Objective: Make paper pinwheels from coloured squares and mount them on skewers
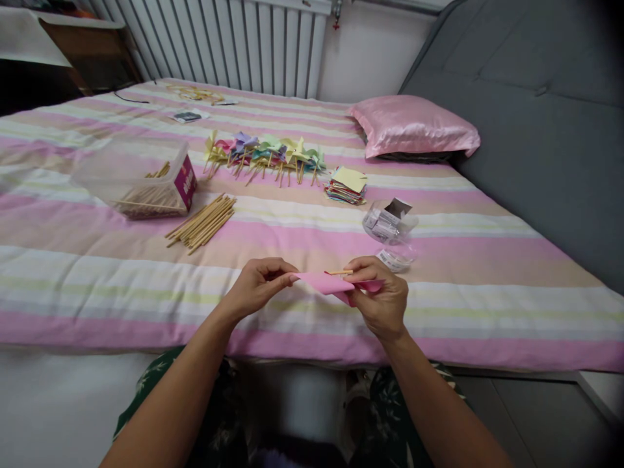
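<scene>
A pink paper sheet is stretched between my two hands above the bed's near edge. My left hand pinches its left corner between thumb and fingers. On the other side my right hand grips the paper's right part, which is partly folded or cut. A short wooden stick lies along the paper's top, its right end under my right fingers. Whether the stick is fixed to the paper I cannot tell.
Finished paper pinwheels lie in a row farther back. Loose wooden sticks sit beside a clear plastic box of sticks. A paper stack, clear packages and a pink pillow are to the right on the striped bed.
</scene>
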{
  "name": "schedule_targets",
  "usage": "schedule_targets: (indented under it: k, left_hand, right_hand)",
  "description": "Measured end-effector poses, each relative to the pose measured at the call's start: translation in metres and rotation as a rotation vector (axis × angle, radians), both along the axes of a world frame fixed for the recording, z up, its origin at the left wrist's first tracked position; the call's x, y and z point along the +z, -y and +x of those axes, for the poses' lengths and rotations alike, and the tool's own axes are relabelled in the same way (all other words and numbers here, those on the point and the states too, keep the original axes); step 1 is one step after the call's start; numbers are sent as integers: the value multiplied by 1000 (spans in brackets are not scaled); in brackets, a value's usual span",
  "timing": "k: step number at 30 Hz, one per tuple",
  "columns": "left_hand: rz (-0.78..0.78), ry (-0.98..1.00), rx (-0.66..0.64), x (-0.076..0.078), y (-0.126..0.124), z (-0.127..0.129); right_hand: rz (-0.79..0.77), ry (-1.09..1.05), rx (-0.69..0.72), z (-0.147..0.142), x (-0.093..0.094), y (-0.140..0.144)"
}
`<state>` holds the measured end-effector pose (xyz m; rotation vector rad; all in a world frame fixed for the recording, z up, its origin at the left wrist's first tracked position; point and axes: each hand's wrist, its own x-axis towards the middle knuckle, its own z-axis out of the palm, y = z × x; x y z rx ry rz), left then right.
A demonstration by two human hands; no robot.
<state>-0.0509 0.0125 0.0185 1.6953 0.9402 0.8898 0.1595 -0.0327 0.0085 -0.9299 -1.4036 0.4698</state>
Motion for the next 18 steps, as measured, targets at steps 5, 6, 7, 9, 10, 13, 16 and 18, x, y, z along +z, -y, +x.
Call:
schedule_targets:
  k: [5, 6, 7, 9, 10, 13, 16, 18]
  left_hand:
    - [3, -1, -2, -1, 0, 0]
    - [4, 0, 0, -1, 0, 0]
    - [7, 2, 3, -1, 0, 1]
    - [10, 10, 9, 0, 0, 1]
    - [12, 15, 13, 0, 0, 1]
    - [15, 22, 18, 1, 0, 1]
    - [24, 26, 21, 1, 0, 1]
    - [30, 36, 21, 0, 0, 1]
  right_hand:
    - [11, -1, 10, 0, 0, 0]
    - [17, -1, 17, 0, 0, 0]
    - [22, -1, 24, 0, 0, 0]
    - [23, -5, 32, 0, 0, 0]
    - [19, -6, 33, 0, 0, 0]
    - [8, -9, 26, 0, -1, 0]
    - [10, -16, 34, 0, -1, 0]
    - [11, -21, 39, 0, -1, 0]
